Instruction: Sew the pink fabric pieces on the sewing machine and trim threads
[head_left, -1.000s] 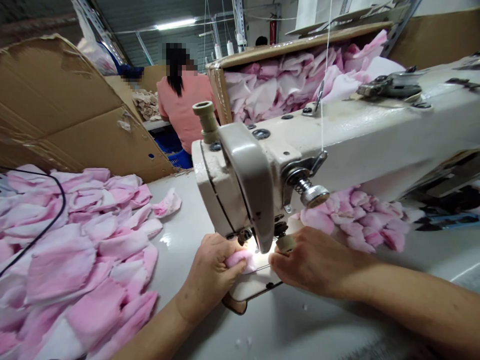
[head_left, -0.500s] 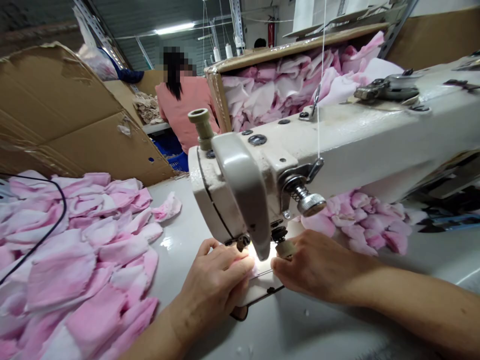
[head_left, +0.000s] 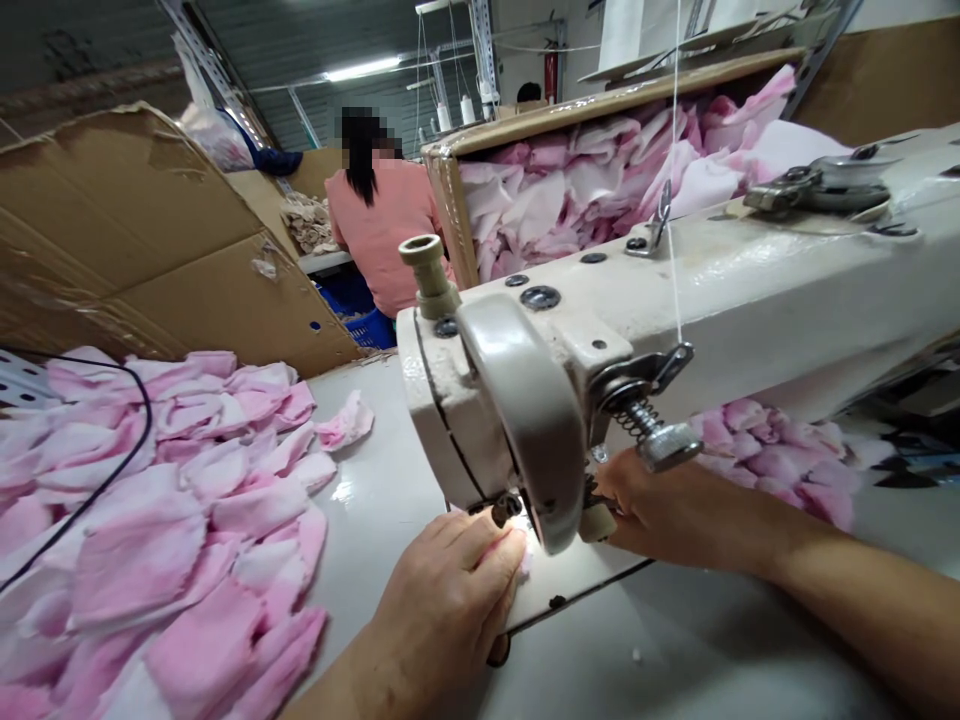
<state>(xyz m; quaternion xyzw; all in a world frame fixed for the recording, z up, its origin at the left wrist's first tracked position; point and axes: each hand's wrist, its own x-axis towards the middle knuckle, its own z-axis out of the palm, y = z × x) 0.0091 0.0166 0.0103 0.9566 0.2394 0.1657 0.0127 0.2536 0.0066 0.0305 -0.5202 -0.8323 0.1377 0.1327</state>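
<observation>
A white sewing machine [head_left: 517, 340] stands before me, its lamp lighting the needle plate [head_left: 555, 585]. My left hand [head_left: 450, 590] is closed at the left of the needle area, with thumb and fingers pressed together on a pink-and-white fabric piece [head_left: 526, 562]; most of that piece is hidden beneath the hand. To the right of the needle area, my right hand [head_left: 645, 505] reaches in behind the presser parts and the thread tension knob [head_left: 673, 447]. Its fingertips are hidden by the machine, so whatever they touch does not show.
Loose pink-and-white fabric pieces [head_left: 142, 550] cover the left of the table, with a black cable [head_left: 142, 430] across them. More pieces [head_left: 787, 460] lie behind the machine arm. Beyond are a cardboard sheet [head_left: 172, 250], a stuffed carton [head_left: 450, 215] and a seated person [head_left: 390, 230].
The view has shifted, so the machine appears further right. My right hand has moved further back behind the presser area, its fingertips now hidden. My left hand stays beside the needle area.
</observation>
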